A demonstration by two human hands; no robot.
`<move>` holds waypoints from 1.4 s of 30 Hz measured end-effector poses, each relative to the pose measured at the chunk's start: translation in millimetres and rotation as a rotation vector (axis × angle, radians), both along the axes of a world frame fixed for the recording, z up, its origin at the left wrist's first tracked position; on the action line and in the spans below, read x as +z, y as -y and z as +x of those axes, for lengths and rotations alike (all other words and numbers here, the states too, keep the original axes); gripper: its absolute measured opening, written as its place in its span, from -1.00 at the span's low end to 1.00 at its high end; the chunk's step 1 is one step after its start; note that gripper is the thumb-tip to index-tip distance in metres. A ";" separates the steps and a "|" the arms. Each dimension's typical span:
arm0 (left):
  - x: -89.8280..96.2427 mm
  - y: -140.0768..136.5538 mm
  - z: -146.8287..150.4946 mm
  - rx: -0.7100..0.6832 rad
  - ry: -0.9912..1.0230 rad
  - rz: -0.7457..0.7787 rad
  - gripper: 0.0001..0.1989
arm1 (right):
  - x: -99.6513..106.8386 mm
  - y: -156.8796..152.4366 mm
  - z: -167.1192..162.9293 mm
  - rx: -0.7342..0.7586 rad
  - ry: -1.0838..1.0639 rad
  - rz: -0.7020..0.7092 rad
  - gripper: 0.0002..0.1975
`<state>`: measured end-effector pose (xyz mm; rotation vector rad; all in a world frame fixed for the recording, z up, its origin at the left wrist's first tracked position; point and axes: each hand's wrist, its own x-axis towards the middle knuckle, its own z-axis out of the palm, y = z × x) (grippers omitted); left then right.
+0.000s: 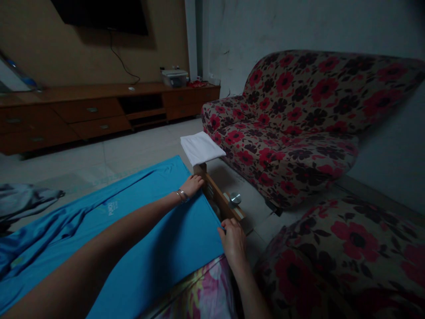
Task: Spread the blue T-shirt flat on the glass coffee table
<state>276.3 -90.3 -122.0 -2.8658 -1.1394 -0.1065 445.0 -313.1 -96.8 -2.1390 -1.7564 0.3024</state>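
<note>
A floral sofa (299, 133) fills the space beyond and to the right of both hands, and a second floral cushion (348, 252) sits just right of the right hand (233, 241). Far ahead of the hands, a long wooden cabinet (99, 113) runs along the wall, with a dark screen (99, 15) above it and a pale box (175, 78) on its top. Under both hands lies a blue cloth (133, 230), spread flat over a table and bunched into folds far out to the left of the left hand (193, 184). The table's wooden edge (219, 199) shows between the two hands, running along the cloth's right border. The left arm reaches forward across the cloth, and the left hand lies at the far corner of the cloth, fingers held together and pressed down on the fabric near its edge; a bangle (182, 195) circles the wrist. The right hand is at the near right corner, fingers curled and pinching the cloth's edge. A folded white cloth (202, 147) rests just beyond the left hand, at the table's end. A small round metal piece (235, 198) sits just right of the wooden edge, between the hands and the sofa.
</note>
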 end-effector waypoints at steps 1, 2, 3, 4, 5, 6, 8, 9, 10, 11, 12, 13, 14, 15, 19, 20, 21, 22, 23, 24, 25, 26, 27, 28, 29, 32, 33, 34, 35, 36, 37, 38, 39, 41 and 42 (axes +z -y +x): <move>-0.4 -1.3 0.3 -0.001 0.000 -0.004 -0.81 | -0.6 -4.7 -2.1 0.002 0.018 -0.008 -0.98; -0.9 -2.6 0.6 -0.002 0.001 -0.008 -0.82 | -1.6 -8.3 -4.1 0.002 0.031 -0.014 -0.98; -1.6 -3.7 0.8 -0.003 0.002 -0.012 -0.82 | -2.6 -10.9 -5.8 0.002 0.039 -0.018 -0.98; -2.4 -4.7 0.9 -0.003 0.002 -0.014 -0.81 | -3.6 -12.6 -7.3 0.004 0.041 -0.023 -0.99; -3.3 -5.5 1.0 -0.003 0.002 -0.016 -0.81 | -4.4 -13.6 -8.4 0.009 0.037 -0.028 -0.99; -4.2 -6.1 1.1 -0.005 0.001 -0.018 -0.81 | -5.1 -14.1 -9.0 0.016 0.029 -0.032 -0.98; -5.6 -7.0 1.2 -0.008 -0.003 -0.018 -0.81 | -6.3 -14.4 -8.5 0.025 0.006 -0.031 -0.95; -5.9 -7.2 1.3 -0.011 -0.005 -0.017 -0.81 | -7.1 -14.5 -7.4 0.024 -0.006 -0.027 -0.93; -5.9 -7.4 1.6 -0.016 -0.008 -0.016 -0.81 | -7.9 -14.6 -5.8 0.018 -0.019 -0.022 -0.92; -5.7 -7.5 1.9 -0.020 -0.010 -0.015 -0.82 | -8.9 -14.9 -3.9 0.010 -0.032 -0.016 -0.91; -5.3 -7.3 2.3 -0.024 -0.012 -0.014 -0.82 | -10.0 -15.3 -1.8 0.002 -0.044 -0.009 -0.90; -4.7 -6.8 2.8 -0.026 -0.014 -0.012 -0.82 | -11.0 -15.7 0.1 -0.002 -0.054 -0.004 -0.89; -4.1 -5.9 3.4 -0.026 -0.015 -0.010 -0.83 | -11.9 -16.0 1.8 -0.007 -0.059 0.001 -0.89; -3.4 -4.5 4.0 -0.021 -0.014 -0.006 -0.83 | -12.5 -16.2 2.9 -0.017 -0.056 0.003 -0.88; -0.4 8.7 7.1 0.039 0.009 0.029 -0.83 | -11.6 -14.1 1.1 -0.078 0.000 0.012 -0.90; 0.3 13.5 7.8 0.067 0.020 0.042 -0.82 | -11.2 -12.6 -0.7 -0.093 0.009 0.024 -0.90; 0.8 18.3 8.5 0.102 0.032 0.056 -0.82 | -11.2 -10.6 -2.6 -0.101 0.011 0.043 -0.90; 1.0 22.9 9.1 0.143 0.044 0.069 -0.81 | -11.8 -8.3 -4.6 -0.104 0.006 0.072 -0.88; 1.0 27.0 9.6 0.189 0.055 0.078 -0.79 | -13.2 -5.6 -6.4 -0.099 -0.005 0.111 -0.86; 0.6 30.3 10.2 0.237 0.064 0.082 -0.78 | -15.4 -2.6 -7.9 -0.080 -0.019 0.156 -0.83; 0.0 33.0 10.8 0.283 0.070 0.080 -0.77 | -18.4 0.5 -8.8 -0.045 -0.033 0.199 -0.81; -0.7 35.1 11.3 0.322 0.074 0.071 -0.77 | -22.0 3.7 -9.0 0.003 -0.044 0.237 -0.78; -1.4 36.9 11.9 0.352 0.076 0.058 -0.78 | -26.0 7.0 -8.5 0.051 -0.052 0.268 -0.76; -2.1 39.1 12.4 0.374 0.077 0.043 -0.79 | -30.1 10.3 -7.2 0.096 -0.056 0.288 -0.74; -2.6 42.0 12.8 0.388 0.078 0.025 -0.81 | -34.1 13.7 -4.9 0.135 -0.055 0.301 -0.72; -4.2 58.8 11.8 0.382 0.077 -0.029 -0.76 | -43.8 22.6 7.2 0.205 -0.038 0.312 -0.70; -5.5 67.2 10.7 0.367 0.075 -0.045 -0.71 | -45.8 24.4 12.2 0.219 -0.030 0.303 -0.69; -7.4 76.4 9.2 0.351 0.073 -0.057 -0.62 | -47.0 24.7 16.9 0.232 -0.024 0.292 -0.69; -10.1 85.9 7.7 0.339 0.073 -0.066 -0.52 | -47.1 23.1 20.9 0.236 -0.021 0.282 -0.69; -13.3 95.1 6.4 0.329 0.077 -0.072 -0.43 | -46.1 18.9 23.3 0.237 -0.021 0.277 -0.68; -16.8 103.3 5.4 0.326 0.087 -0.077 -0.35 | -43.8 11.6 23.6 0.239 -0.025 0.276 -0.67; -20.2 110.2 5.0 0.330 0.100 -0.084 -0.31 | -40.3 0.8 21.2 0.251 -0.034 0.281 -0.66; -23.0 115.4 5.1 0.340 0.116 -0.092 -0.30 | -35.8 -13.4 15.7 0.277 -0.048 0.290 -0.65; -25.8 121.6 6.4 0.362 0.146 -0.115 -0.31 | -25.3 -51.8 -4.4 0.378 -0.081 0.299 -0.62; -25.6 123.0 7.0 0.368 0.156 -0.128 -0.33 | -20.4 -74.9 -18.5 0.443 -0.095 0.296 -0.61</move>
